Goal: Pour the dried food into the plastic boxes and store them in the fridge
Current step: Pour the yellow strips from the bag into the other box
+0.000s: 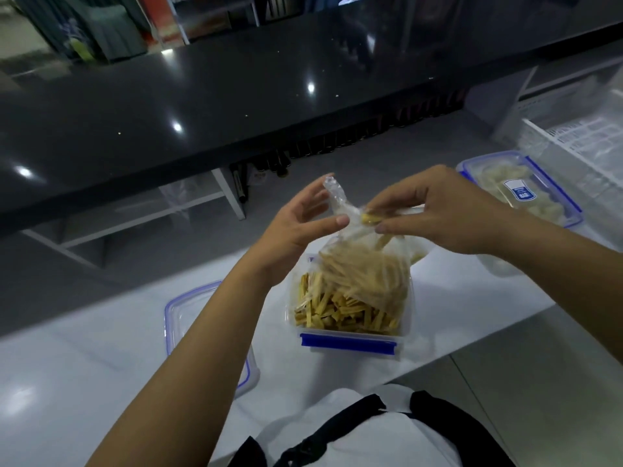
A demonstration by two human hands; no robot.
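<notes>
The white table (472, 298) carries an open box (350, 342), a lid (175, 315) and a closed box (526, 187).

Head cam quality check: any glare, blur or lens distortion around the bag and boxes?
Head view: wide-angle bending curves the black counter, which carries several bright ceiling-light reflections. Overall dim and bluish. Both hands, left hand and right hand, and the bag of yellow sticks are fairly sharp; the lidded box far right and the frame edges are soft.

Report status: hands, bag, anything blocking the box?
Both hands on the bag neck: left hand pinching, right hand at the yellow tie. Bag sits tied in the open box. Nothing blocking.
</notes>
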